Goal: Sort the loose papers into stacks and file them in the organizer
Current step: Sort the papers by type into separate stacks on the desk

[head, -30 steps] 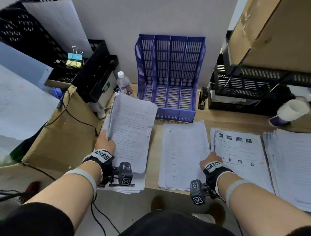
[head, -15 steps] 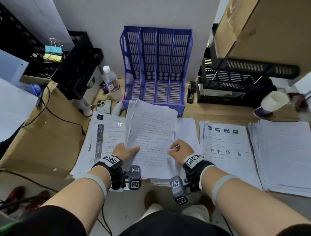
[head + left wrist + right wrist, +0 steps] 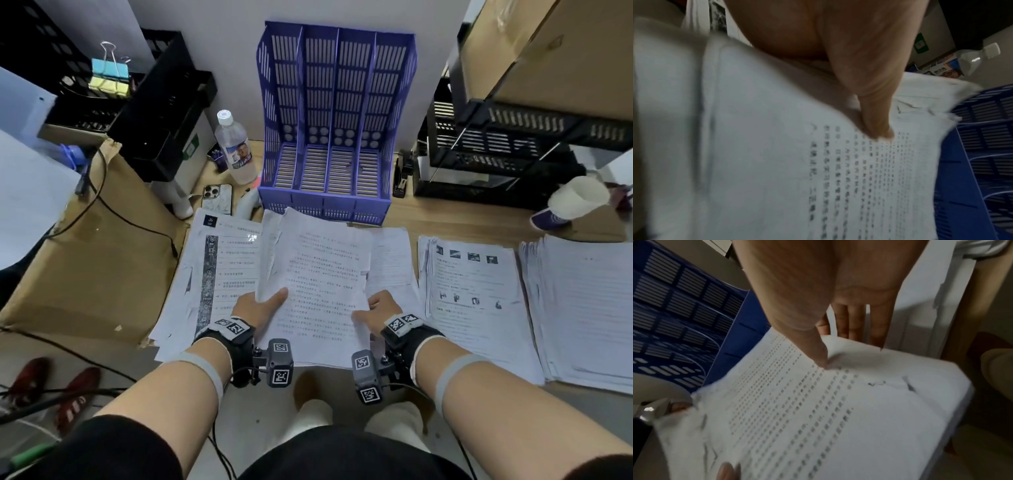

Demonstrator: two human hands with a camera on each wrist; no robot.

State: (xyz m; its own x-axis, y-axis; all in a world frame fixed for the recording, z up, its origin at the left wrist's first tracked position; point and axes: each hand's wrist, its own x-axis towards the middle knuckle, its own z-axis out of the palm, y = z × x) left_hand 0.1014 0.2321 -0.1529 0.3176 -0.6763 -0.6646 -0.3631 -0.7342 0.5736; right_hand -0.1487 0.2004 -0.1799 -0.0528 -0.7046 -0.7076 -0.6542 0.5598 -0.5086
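Observation:
Both hands hold a sheaf of printed text pages over the desk's front edge, just in front of the blue four-slot organizer. My left hand pinches the sheaf's left edge, thumb on top. On the right edge my right hand pinches it, thumb on top and fingers underneath. The organizer's slots hold nothing. Flat paper stacks lie on the desk: one at the left, one under the sheaf, one with small pictures, one at the far right.
A water bottle and a phone sit left of the organizer. Black trays stand at the right, with a paper cup on its side. Cardboard and cables cover the left; binder clips sit on black crates.
My left hand carried the sheaf from the left stack toward the middle. My right hand left the picture stack and took the sheaf's right edge.

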